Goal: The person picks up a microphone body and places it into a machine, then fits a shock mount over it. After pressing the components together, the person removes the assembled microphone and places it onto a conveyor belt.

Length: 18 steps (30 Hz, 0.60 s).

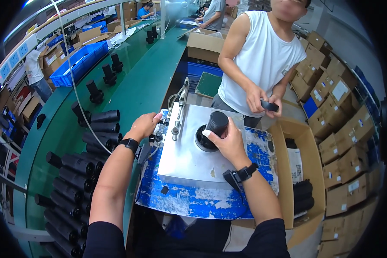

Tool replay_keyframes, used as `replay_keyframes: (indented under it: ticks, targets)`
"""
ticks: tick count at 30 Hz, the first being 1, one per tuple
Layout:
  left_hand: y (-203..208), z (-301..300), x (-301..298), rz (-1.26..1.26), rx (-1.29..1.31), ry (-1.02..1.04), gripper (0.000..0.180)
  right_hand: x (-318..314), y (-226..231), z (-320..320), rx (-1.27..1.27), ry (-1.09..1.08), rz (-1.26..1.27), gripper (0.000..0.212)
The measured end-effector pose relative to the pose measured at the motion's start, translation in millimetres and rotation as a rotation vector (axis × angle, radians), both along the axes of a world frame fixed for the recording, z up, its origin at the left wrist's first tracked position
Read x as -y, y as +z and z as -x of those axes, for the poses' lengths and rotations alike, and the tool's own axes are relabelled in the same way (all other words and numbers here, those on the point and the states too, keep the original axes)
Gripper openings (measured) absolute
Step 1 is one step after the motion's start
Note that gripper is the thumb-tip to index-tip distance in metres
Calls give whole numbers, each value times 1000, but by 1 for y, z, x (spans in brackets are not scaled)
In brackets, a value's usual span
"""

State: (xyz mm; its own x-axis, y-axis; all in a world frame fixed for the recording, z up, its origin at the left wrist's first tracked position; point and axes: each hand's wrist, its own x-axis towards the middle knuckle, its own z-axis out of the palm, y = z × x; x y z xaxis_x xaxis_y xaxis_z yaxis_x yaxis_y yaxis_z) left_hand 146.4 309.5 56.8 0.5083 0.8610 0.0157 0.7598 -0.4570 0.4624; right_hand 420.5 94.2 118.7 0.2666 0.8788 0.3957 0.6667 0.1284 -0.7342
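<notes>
My right hand [230,144] grips a black ribbed cylinder [218,121], thumb on its near side. The cylinder leans over a dark round socket [204,137] in the top of a silver metal box [189,161]. At the box's left side, my left hand [144,126] reaches out with its fingers extended beside small pneumatic fittings [158,136]; some of its fingers are hidden. Left of the socket, a slim metal air cylinder with a clamp arm [180,112] is mounted on the box.
The box stands on a worn blue-and-white board [210,204]. Many black cylinders [75,178] lie on the green conveyor [142,81] at left. An open carton [284,172] stands at right. Across from me, a person [262,56] holds a black ring [269,105].
</notes>
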Motion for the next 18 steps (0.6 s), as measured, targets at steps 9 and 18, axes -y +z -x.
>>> replay_keyframes:
  ticks: [9,18]
  targets:
    - [161,105,74,-339,31,-194,51,-12,19,10,37,-20,8,49]
    - [146,437,84,-34,-518,522,58,-35,192,171,-178,346,-862,70]
